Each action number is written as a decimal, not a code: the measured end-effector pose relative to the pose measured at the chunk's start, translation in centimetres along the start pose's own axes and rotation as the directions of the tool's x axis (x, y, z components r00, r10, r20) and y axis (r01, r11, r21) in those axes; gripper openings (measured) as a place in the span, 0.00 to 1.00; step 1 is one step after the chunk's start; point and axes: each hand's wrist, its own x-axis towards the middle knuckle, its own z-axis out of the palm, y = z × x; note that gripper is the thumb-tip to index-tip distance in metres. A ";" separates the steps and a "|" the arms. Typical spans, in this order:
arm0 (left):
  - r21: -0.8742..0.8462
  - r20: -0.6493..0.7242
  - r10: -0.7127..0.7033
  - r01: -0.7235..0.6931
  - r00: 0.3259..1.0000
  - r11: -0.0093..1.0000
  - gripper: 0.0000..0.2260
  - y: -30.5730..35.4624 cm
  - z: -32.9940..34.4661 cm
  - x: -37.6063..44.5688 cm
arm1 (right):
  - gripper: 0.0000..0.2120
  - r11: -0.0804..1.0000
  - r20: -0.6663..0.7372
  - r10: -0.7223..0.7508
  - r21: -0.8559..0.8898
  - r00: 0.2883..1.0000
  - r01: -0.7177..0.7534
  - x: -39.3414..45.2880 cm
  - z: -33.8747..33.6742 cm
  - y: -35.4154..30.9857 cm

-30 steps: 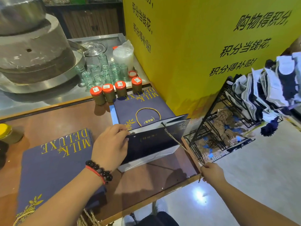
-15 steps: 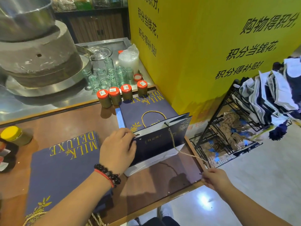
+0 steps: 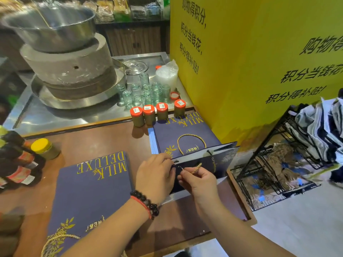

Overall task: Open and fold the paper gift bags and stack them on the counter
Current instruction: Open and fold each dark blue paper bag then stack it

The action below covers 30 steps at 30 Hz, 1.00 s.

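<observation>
An opened navy paper gift bag lies on its side on the brown counter, mouth toward me. My left hand pinches the bag's top rim at its left. My right hand pinches the gold cord handle just in front of the rim. Behind this bag lies a flat stack of navy "MILK DELUXE" bags with a gold handle on top. A second flat pile of the same bags lies under my left forearm.
Several red-capped jars stand behind the far stack, with empty glass jars and a stone mill beyond. Dark bottles and a yellow-lidded jar sit at the left. A yellow wall panel and a black wire rack flank the counter's right edge.
My right hand has come up from past the counter's edge, where it held the cord stretched out, to the bag's rim. The cord is now slack and gathered at the bag.
</observation>
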 end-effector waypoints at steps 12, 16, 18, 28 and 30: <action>-0.054 -0.037 -0.019 0.017 0.999 0.998 0.02 0.1 -0.3 -0.2 | 0.03 0.986 -0.113 -0.083 -0.155 0.990 0.065 -0.1 0.7 0.6; -0.039 -0.033 -0.011 0.010 0.999 0.999 0.02 0.4 -0.5 -0.3 | 0.02 0.984 -0.114 -0.098 -0.162 0.989 0.079 -0.2 1.0 0.7; -0.038 -0.042 0.000 -0.001 0.999 0.999 0.01 0.4 -0.6 -0.4 | 0.03 0.979 -0.118 -0.120 -0.176 0.986 0.098 -0.3 1.0 0.7; -0.088 -0.027 0.004 -0.006 1.000 0.996 0.08 0.7 -0.3 -1.1 | 0.06 0.965 -0.071 -0.198 -0.191 0.978 0.182 -0.3 1.0 1.3; -0.084 -0.008 0.013 -0.014 1.000 0.996 0.08 0.8 -0.6 -1.1 | 0.07 0.970 -0.058 -0.187 -0.170 0.981 0.175 -0.1 0.7 1.3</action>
